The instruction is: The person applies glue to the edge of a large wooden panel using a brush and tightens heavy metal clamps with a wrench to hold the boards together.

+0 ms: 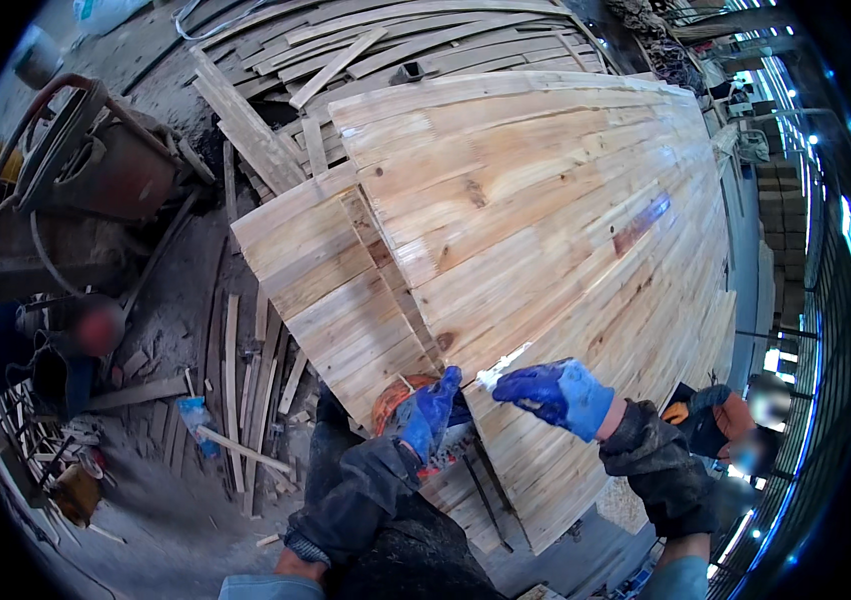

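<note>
A large panel of joined pale wood boards (546, 220) lies before me, on top of a second board panel (321, 265) that shows at its left. My left hand (430, 412), in a blue work glove, is closed at the rim of an orange round container (389, 402) by the panel's near edge; its contents are mostly hidden. Over the panel's near left part is my right hand (558, 398), also in a blue glove, with its fingers pressed together. White material (502, 367) shows at its fingertips and along the wood; whether anything is held there is hidden.
Loose wooden strips (346, 55) pile up behind the panel. A worn reddish machine (111, 165) stands at the far left. More wood strips (246, 400) litter the floor at left. Another person (711, 420) is close by on the right, wearing an orange glove.
</note>
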Available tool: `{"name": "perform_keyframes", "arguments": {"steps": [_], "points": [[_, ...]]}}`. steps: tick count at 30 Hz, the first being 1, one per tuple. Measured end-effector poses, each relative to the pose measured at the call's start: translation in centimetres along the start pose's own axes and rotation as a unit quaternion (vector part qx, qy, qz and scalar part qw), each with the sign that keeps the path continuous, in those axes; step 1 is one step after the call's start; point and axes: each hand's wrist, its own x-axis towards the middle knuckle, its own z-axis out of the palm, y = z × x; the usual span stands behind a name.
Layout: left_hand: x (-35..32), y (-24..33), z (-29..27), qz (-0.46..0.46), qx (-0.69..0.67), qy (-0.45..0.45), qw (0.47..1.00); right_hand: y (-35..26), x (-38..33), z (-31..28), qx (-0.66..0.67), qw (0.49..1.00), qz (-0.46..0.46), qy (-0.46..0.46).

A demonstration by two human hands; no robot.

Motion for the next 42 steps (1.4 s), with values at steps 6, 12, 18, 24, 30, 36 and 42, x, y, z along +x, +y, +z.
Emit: {"name": "perform_keyframes", "arguments": {"steps": [6,12,18,24,30,36,42], "points": [[-0.4,0.3,0.3,-0.031,-0.287,-0.051,0.956,-2.8,0.3,-0.8,-0.042,0.998,-0.039,-0.016],[1.6,-2.2,1.0,0.013,-0.188,-0.007,0.982,1.7,-3.9,-2.2,-0.165,0.979,0.029,0.119],[-2.0,1.4,0.0,-0.033,-0.375,-0.127,0.918,-2.8,-3.5,2.8,-0.095,0.989,-0.057,0.096],[-3.0,3.9,0.3,-0.056,-0.529,-0.215,0.819,-4.7,-7.1,17.0,-0.046,0.986,0.029,0.16],[1.6,-1.2,-0.3,-0.019,-0.492,-0.219,0.843,1.8,-3.5,27.7,-0.108,0.948,0.217,0.208],[0.9,-0.1,-0.2,-0.037,-0.45,-0.214,0.866,1.9,-4.6,34.1,-0.043,0.943,0.223,0.242],[3.6,-2.7,-0.3,0.017,-0.491,-0.208,0.846,1.7,-5.2,31.8,0.206,0.9,0.228,0.31]]}}
